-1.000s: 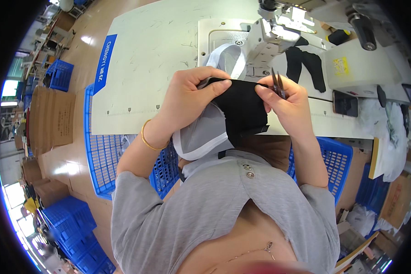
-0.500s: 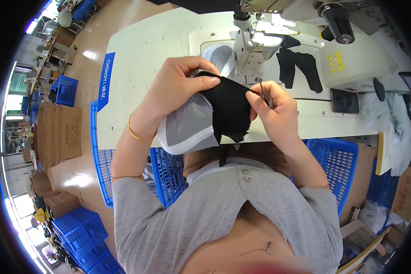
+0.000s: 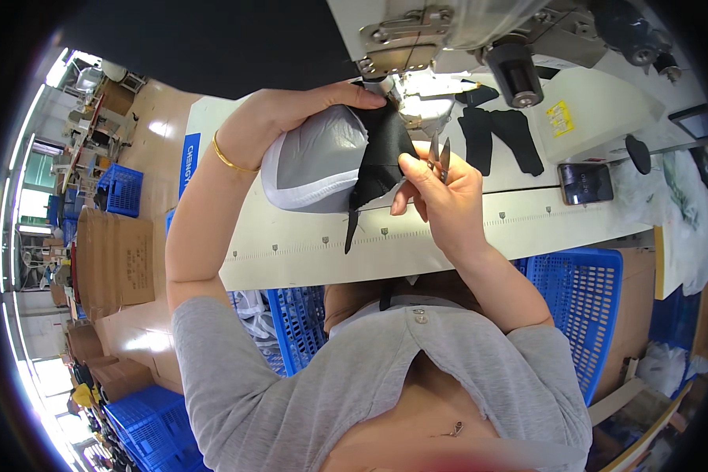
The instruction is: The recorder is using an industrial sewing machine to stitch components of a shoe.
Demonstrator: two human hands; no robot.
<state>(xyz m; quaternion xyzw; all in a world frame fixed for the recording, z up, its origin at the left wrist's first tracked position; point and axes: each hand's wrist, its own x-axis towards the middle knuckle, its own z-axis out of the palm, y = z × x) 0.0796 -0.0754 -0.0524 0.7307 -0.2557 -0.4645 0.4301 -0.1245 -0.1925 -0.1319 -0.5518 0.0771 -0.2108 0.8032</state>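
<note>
Under the sewing machine head (image 3: 405, 39), my left hand (image 3: 295, 110) is closed on a black fabric piece (image 3: 381, 145), thumb on its upper edge. Joined to this piece on its left is a stiff grey part with a white border (image 3: 316, 153), which hangs below my left wrist. A narrow black point of the fabric dangles over the table edge scale. My right hand (image 3: 448, 197) grips small metal scissors (image 3: 442, 157), blades pointing up, away from me. Its thumb and index finger are at the black fabric's right side. The left fingers are partly hidden behind the work.
Cut black fabric pieces (image 3: 515, 141) lie on the white table (image 3: 291, 256) to the right. Beyond them are a phone (image 3: 586, 183) and a black thread cone (image 3: 515, 75). Blue baskets (image 3: 578, 315) stand below the table. A large dark panel (image 3: 228, 47) fills the upper left.
Both hands and the fabric have moved up toward the machine, the right one slightly left. The black fabric now hangs in a point. The view has shifted, bringing the dark panel in.
</note>
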